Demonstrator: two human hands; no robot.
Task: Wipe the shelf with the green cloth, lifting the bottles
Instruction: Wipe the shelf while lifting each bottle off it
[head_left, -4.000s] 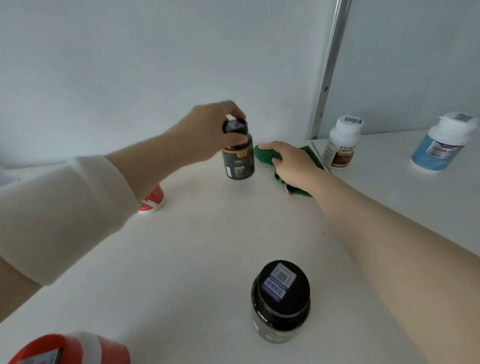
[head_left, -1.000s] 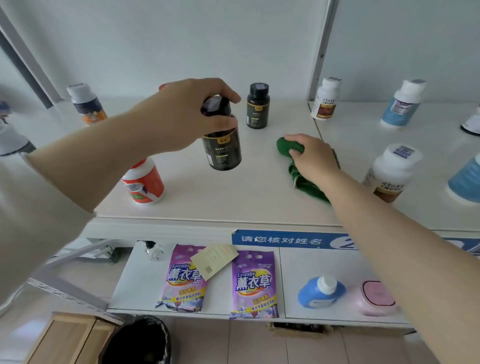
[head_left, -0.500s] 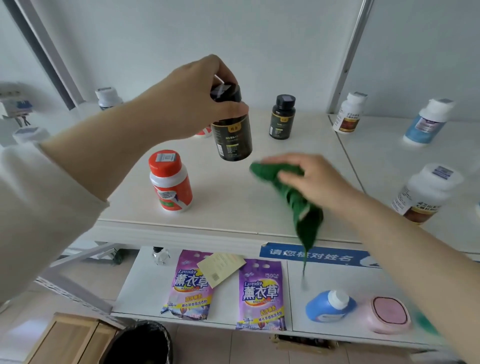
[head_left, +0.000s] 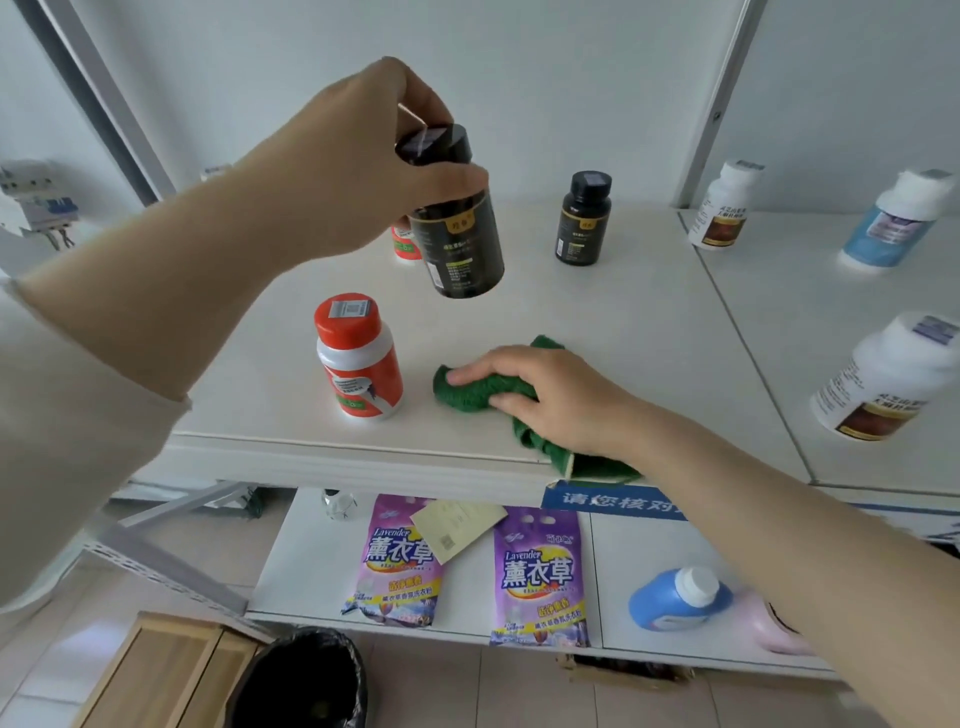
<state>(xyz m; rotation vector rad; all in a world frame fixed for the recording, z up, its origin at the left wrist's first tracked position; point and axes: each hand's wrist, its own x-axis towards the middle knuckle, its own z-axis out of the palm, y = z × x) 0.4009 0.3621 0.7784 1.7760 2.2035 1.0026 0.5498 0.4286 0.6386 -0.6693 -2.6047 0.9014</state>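
My left hand (head_left: 363, 161) gripped the black bottle (head_left: 457, 228) by its cap and neck, holding it in the air above the white shelf (head_left: 623, 332), much as it had half a second before. The change was on the other side: my right hand (head_left: 550, 395), which had been carrying the green cloth (head_left: 483, 389) dangling clear of the surface, had come down and now pressed it flat against the shelf near the front edge, fingers closed over the bunched fabric. One end of the cloth hung over the shelf lip. The cloth sat just beside the red-capped bottle (head_left: 358, 358), not touching it. A second black bottle (head_left: 584, 218) stood upright farther back.
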